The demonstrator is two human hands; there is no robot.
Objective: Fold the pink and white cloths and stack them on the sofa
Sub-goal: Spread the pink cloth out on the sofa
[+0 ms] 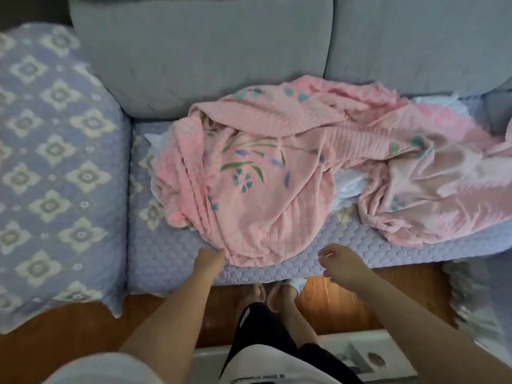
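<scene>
We stand at the sofa (166, 259) with the pink cloth (263, 173) heaped unfolded across its seat — nothing is folded or stacked yet. Our left hand (209, 261) meets the cloth's near hem, and its grip seems to pinch that edge, though the fingertips are hidden in the fabric; we judge a corner is being sought so the piece can be lifted and spread. Our right hand (336, 261) hovers just beside the hem, fingers loosely curled and grasping nothing — likely ready for a second corner. The white cloth (349, 187) lies mostly buried underneath, so the pink one has to come first.
</scene>
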